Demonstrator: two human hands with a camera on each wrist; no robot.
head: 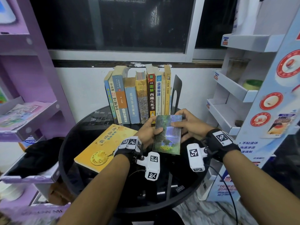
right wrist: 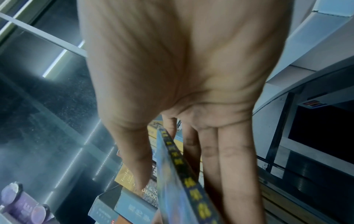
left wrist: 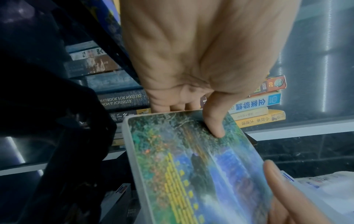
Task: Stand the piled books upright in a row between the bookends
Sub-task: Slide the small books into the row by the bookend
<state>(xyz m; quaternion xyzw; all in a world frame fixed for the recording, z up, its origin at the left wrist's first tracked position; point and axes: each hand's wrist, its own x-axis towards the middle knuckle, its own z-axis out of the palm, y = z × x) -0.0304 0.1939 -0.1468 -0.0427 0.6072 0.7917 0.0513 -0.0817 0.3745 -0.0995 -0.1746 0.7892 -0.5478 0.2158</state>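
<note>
A thin book with a waterfall cover [head: 167,135] [left wrist: 195,166] [right wrist: 184,174] is held above the round black table [head: 68,143] by both hands. My left hand [head: 150,129] grips its left edge, thumb [left wrist: 214,121] on the cover. My right hand [head: 183,122] pinches its right edge, thumb on the cover, fingers [right wrist: 235,159] behind. A row of upright books [head: 138,96] stands at the table's back, ending at a black bookend [head: 177,93] on the right. A yellow book [head: 105,145] lies flat on the table's left.
A purple shelf unit [head: 24,95] stands to the left and a white cardboard display rack [head: 235,95] to the right. A dark window [head: 113,21] is behind the row. A black cloth [head: 40,153] lies at the left of the table.
</note>
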